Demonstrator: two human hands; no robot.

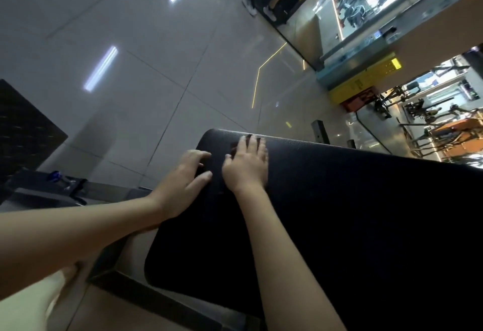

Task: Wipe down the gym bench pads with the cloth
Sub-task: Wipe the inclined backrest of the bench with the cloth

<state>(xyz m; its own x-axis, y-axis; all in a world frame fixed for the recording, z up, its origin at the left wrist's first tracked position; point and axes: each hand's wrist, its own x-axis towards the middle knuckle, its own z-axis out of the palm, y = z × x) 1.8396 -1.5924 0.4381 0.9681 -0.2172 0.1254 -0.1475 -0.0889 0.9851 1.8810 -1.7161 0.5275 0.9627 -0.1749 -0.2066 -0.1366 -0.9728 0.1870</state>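
Both hands are on the black bench pad (339, 213) near its far end. The right hand (247, 166) lies flat with fingers spread, pressing what looks like a dark cloth (236, 147) that barely shows against the pad, while the left hand (183, 181) rests just beside it at the pad's edge, fingers loosely bent and holding nothing. The view is tilted, with a glossy grey tiled floor (156, 56) reflecting ceiling lights, a mirror wall (326, 11) and gym machines (439, 121) beyond it, plus a yellow sign (363, 82).
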